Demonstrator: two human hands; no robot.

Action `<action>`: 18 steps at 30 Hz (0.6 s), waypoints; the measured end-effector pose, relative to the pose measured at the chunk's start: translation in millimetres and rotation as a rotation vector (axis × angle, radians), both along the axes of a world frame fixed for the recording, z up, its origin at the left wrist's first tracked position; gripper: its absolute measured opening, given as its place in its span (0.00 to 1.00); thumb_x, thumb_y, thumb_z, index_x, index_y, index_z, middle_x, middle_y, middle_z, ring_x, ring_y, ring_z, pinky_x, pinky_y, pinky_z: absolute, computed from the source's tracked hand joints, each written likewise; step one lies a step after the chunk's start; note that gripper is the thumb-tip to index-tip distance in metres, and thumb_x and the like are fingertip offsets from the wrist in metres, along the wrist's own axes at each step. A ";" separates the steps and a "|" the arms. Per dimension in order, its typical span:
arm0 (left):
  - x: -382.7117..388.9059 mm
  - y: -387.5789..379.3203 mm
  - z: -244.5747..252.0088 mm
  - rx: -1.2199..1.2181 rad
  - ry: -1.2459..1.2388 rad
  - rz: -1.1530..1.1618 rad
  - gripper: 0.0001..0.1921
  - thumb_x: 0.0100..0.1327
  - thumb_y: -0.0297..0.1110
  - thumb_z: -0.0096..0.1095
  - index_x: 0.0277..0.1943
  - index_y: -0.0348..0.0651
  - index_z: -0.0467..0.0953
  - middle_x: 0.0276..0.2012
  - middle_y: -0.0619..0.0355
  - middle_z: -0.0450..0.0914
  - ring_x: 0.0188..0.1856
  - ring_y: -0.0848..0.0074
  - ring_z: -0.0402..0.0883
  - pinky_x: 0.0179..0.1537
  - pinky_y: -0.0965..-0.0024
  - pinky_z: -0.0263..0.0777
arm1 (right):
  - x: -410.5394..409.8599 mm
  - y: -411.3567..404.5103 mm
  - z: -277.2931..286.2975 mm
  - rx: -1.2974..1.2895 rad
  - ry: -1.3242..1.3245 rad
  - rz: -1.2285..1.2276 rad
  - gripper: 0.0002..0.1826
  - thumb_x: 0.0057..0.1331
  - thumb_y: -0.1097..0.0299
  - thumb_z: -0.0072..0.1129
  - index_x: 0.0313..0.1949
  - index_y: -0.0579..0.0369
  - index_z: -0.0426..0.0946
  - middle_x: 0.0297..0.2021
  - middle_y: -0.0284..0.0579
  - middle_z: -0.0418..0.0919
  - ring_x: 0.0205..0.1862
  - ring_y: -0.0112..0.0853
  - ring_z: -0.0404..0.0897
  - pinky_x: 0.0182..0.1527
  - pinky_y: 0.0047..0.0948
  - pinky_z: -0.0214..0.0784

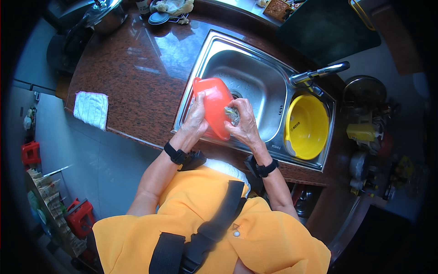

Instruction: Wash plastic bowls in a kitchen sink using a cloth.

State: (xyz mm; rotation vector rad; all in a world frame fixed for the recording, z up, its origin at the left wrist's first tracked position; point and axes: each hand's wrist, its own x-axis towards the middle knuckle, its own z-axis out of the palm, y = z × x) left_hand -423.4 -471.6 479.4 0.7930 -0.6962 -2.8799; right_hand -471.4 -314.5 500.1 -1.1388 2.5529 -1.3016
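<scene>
My left hand (pixel 195 118) grips a red plastic basin (pixel 215 96), tilted on its side above the near left part of a stainless steel sink (pixel 267 82). The basin's outer bottom faces my right hand (pixel 244 120), which pinches a crumpled scrubbing pad (pixel 232 115) against it. Part of the pad is hidden by my fingers. Below the basin the sink drain (pixel 235 94) partly shows. A chrome faucet (pixel 318 72) stands at the sink's right side. In the smaller right-hand bay rests a yellow plastic basin (pixel 309 126).
A folded white cloth (pixel 90 109) lies over the left corner of the red-brown granite counter (pixel 137 89). A steel pot (pixel 107 17) stands at the back left, near a blue-grey lid (pixel 158 18). A dark green board (pixel 332 30) is behind the sink. A yellow bottle (pixel 361 132) stands far right.
</scene>
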 end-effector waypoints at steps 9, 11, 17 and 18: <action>-0.6 -2.0 -4.3 0.008 0.020 -0.018 0.18 0.74 0.44 0.41 0.58 0.42 0.63 0.51 0.53 0.74 0.53 0.69 0.76 0.56 0.61 0.73 | -0.3 1.5 -4.2 -0.018 -0.033 -0.027 0.25 0.44 0.72 0.62 0.43 0.55 0.67 0.39 0.48 0.68 0.45 0.44 0.69 0.49 0.41 0.62; 0.0 -2.4 -3.3 0.018 0.006 -0.011 0.18 0.74 0.44 0.42 0.58 0.42 0.63 0.51 0.53 0.74 0.53 0.69 0.77 0.56 0.61 0.73 | 0.9 0.1 1.3 -0.020 -0.038 -0.019 0.25 0.44 0.71 0.63 0.43 0.55 0.67 0.39 0.48 0.67 0.46 0.44 0.69 0.49 0.41 0.62; 3.0 -0.3 6.8 0.007 0.053 -0.029 0.20 0.73 0.46 0.44 0.59 0.42 0.63 0.51 0.53 0.74 0.53 0.68 0.77 0.56 0.59 0.72 | 3.7 -3.8 6.5 -0.099 -0.038 -0.183 0.21 0.47 0.75 0.62 0.41 0.57 0.68 0.38 0.46 0.67 0.46 0.41 0.70 0.49 0.37 0.65; 4.1 1.1 12.8 -0.010 0.064 -0.029 0.20 0.72 0.46 0.45 0.59 0.42 0.63 0.51 0.53 0.75 0.53 0.68 0.77 0.56 0.59 0.73 | 1.8 -1.4 5.3 -0.142 -0.130 -0.281 0.20 0.47 0.75 0.63 0.41 0.58 0.68 0.38 0.45 0.67 0.45 0.40 0.70 0.49 0.36 0.66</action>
